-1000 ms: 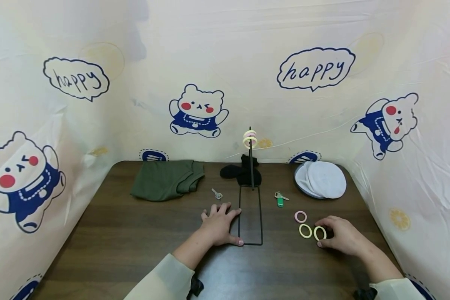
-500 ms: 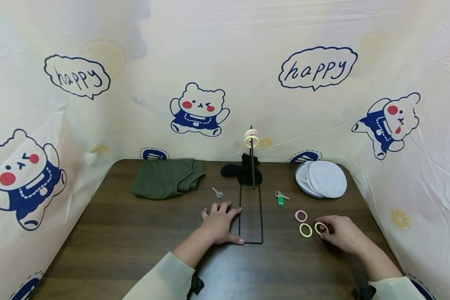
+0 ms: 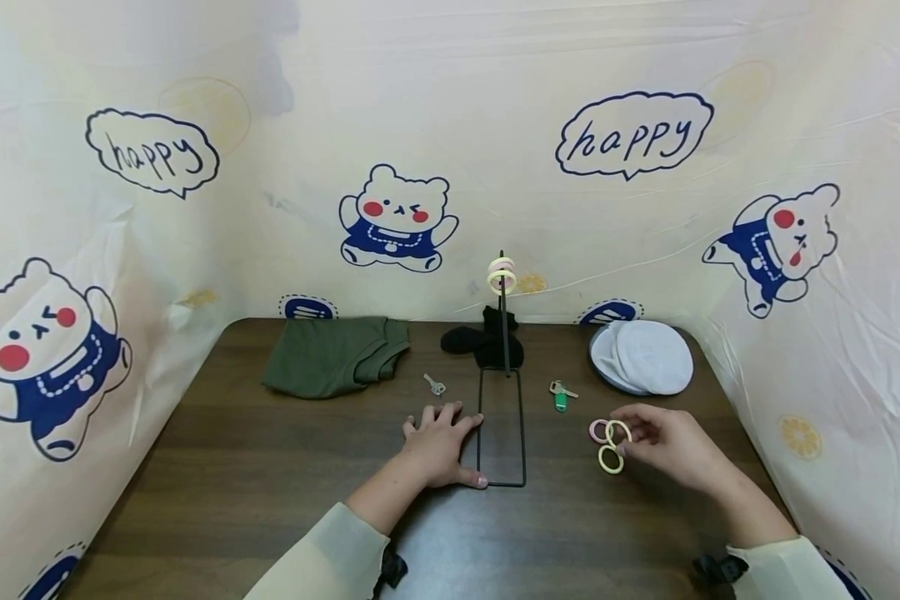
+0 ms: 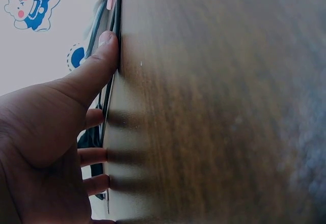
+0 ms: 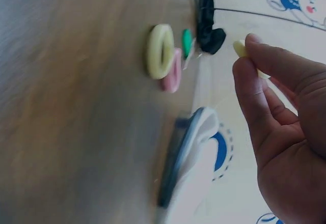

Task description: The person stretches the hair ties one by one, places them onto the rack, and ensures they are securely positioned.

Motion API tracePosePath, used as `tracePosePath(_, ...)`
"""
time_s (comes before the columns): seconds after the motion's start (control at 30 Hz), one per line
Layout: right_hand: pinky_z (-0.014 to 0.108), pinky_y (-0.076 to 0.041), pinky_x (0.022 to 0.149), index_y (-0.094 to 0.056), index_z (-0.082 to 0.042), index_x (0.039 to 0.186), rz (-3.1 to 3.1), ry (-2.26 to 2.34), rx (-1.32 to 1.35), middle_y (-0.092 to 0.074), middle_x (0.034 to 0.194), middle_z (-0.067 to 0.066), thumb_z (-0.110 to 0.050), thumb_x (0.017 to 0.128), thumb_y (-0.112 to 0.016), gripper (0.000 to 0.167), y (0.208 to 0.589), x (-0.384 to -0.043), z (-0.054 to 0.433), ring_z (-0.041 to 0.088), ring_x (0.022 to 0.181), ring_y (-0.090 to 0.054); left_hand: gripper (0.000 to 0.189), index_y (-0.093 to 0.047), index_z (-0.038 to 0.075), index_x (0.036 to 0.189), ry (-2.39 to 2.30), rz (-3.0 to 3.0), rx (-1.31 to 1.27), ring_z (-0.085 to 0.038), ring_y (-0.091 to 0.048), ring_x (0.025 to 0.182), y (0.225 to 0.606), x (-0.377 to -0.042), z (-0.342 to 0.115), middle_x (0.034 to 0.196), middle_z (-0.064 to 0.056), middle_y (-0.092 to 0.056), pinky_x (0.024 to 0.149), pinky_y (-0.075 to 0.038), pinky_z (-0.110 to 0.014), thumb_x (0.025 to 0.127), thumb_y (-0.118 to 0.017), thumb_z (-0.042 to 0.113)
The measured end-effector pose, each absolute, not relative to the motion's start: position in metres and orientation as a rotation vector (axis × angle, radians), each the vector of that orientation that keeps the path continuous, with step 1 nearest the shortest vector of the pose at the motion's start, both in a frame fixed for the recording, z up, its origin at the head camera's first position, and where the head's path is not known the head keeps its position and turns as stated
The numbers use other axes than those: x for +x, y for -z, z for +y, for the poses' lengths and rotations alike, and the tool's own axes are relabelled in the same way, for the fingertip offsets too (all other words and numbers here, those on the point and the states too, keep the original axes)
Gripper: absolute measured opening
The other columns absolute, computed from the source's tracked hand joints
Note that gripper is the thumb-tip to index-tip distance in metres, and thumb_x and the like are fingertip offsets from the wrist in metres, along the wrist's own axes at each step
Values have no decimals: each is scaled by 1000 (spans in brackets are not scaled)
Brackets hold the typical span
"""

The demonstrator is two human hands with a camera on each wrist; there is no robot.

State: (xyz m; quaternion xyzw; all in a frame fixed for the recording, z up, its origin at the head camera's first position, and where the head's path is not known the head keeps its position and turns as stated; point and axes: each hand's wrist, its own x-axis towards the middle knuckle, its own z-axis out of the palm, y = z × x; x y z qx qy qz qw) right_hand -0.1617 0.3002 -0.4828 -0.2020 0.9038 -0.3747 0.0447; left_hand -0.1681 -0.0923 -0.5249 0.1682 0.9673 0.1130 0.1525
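Note:
My right hand (image 3: 671,443) pinches a pale yellow ring (image 3: 619,431) between thumb and fingertip, lifted off the table, as the right wrist view shows. Below it on the wood lie a second yellow ring (image 3: 611,460) and a pink ring (image 3: 597,430). With fingers spread, my left hand (image 3: 438,454) rests at the left side of a black wire stand (image 3: 523,433); its thumb touches the base's near corner. Several pink and yellow rings (image 3: 502,277) hang near the top of the stand's upright.
Behind the stand lies a black cloth item (image 3: 495,346). A folded green garment (image 3: 330,358) is at the back left, a white cap (image 3: 654,358) at the back right. A small key (image 3: 435,385) and keys with a green tag (image 3: 561,397) flank the stand on the table (image 3: 270,475).
My right hand has picked the yellow ring up from the table and moved it up and left, over the other loose rings. The left hand has stayed in place.

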Motion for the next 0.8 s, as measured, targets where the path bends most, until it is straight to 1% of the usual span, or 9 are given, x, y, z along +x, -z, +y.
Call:
tracePosePath(0.17,26,-58,70,-75,-8,115,2788,1208,-661,-74,93,-2,-3,83,-86,34,470,-164,284,8,82,-70,104,-40,38,160,-322,2774,484,-43,-29,145,525,-168,-92,167,-8,-28,104,-23,-81,71,-77,78)
tracePosePath(0.27,25,-59,69,-75,-6,115,2784,1265,-680,-74,93,-2,-5,84,-86,33,463,-166,274,9,81,-71,104,-40,37,160,-324,2771,481,-44,-29,145,522,-166,-92,167,-8,-28,104,-23,-81,71,-78,78)
tracePosePath(0.37,27,-60,69,-74,-1,117,2728,1377,-707,-75,96,4,-1,86,-84,33,456,-167,263,12,82,-74,104,-40,37,160,-326,2770,481,-44,-29,145,520,-166,-92,167,-8,-28,104,-23,-81,71,-78,78)
tracePosePath(0.43,30,-61,68,-72,1,120,2666,1450,-712,-75,99,10,3,87,-81,34,451,-166,256,15,82,-75,104,-40,38,160,-320,2769,481,-44,-29,145,521,-167,-92,168,-7,-27,105,-23,-81,72,-77,78)
tracePosePath(0.57,34,-61,65,-71,-2,123,2605,1508,-746,-74,105,16,5,90,-78,35,440,-165,244,15,80,-76,104,-40,38,160,-318,2774,487,-43,-29,145,523,-167,-92,168,-7,-27,105,-23,-80,71,-76,79)
tracePosePath(0.67,33,-61,61,-73,-6,123,2630,1503,-786,-75,106,11,0,89,-80,35,432,-165,235,14,78,-75,104,-40,38,160,-321,2778,490,-44,-29,144,523,-167,-92,167,-7,-28,105,-24,-80,71,-77,79)
tracePosePath(0.8,30,-58,55,-75,-9,121,2673,1506,-863,-76,102,3,-3,88,-82,34,420,-163,224,12,72,-72,104,-41,38,160,-323,2779,492,-44,-30,144,523,-166,-93,167,-8,-28,105,-24,-80,71,-77,78)
